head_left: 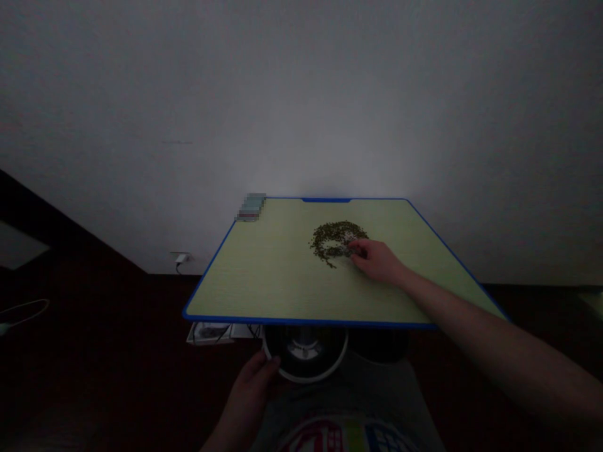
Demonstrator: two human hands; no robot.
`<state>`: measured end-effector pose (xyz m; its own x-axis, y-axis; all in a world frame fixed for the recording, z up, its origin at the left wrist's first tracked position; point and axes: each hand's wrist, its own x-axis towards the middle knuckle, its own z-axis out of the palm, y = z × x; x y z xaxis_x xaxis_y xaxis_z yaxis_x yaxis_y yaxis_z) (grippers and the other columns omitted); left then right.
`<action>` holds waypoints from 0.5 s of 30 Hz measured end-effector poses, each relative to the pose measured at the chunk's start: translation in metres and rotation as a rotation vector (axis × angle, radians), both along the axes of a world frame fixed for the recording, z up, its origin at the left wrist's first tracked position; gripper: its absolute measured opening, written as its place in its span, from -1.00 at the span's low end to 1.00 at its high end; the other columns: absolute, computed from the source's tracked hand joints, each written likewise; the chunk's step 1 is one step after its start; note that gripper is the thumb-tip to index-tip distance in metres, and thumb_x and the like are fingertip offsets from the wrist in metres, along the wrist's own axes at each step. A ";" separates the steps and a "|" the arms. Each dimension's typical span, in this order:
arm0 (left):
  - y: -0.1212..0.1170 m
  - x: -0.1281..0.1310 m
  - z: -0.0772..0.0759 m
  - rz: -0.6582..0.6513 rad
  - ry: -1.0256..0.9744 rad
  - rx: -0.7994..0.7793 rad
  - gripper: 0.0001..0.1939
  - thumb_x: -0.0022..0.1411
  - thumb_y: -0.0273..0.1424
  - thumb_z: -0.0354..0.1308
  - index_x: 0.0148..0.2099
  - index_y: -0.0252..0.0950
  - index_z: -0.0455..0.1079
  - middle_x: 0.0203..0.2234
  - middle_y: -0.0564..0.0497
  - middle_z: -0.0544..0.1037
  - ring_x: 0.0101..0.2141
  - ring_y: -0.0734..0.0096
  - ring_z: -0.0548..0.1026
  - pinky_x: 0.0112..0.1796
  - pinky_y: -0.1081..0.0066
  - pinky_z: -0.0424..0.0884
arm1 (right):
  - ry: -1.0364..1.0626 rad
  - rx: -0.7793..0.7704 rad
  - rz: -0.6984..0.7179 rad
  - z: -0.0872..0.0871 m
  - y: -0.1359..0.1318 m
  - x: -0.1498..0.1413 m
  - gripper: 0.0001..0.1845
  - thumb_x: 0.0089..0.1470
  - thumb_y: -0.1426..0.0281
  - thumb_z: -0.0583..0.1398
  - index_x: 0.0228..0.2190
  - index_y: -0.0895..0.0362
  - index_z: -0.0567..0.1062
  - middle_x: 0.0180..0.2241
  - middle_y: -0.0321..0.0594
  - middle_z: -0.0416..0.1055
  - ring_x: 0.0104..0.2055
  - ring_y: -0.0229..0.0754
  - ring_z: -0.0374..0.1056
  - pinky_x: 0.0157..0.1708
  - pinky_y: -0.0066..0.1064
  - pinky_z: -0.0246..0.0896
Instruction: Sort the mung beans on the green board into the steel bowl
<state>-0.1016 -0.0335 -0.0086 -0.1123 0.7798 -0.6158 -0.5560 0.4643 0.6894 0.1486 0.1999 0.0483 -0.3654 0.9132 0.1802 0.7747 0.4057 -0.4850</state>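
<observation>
On the pale yellow-green tabletop (pixel 273 276) small greenish-brown grains, like dried beans (pixel 325 233), lie scattered in a loose ring with a thin patch in its middle. My right hand (pixel 374 258) reaches in from the right to the ring's near right side. Its fingers are bent together among the grains, and whatever is between the fingertips is too small to make out. Below the table's front edge, my left hand (pixel 254 376) grips the left side of a round bowl (pixel 315 379) with a white rim and dark inside. The tabletop hides the bowl's far part.
A blue edge (pixel 301 321) runs around the table. A light, blurred item (pixel 250 208) lies at its far left corner. White boxes with cables (pixel 211 333) sit below the front left. A charger (pixel 181 258) is plugged into the wall behind.
</observation>
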 end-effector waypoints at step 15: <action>0.000 -0.001 -0.003 0.002 0.030 0.004 -0.77 -0.01 -0.36 0.28 -0.24 -0.30 0.49 -0.35 -0.09 0.67 -0.27 0.12 0.60 -0.26 0.27 0.48 | 0.015 -0.028 0.071 -0.005 0.006 0.002 -0.66 -0.02 0.38 0.11 -0.17 0.14 0.49 -0.52 -0.29 0.38 -0.49 -0.27 0.25 -0.45 -0.44 0.09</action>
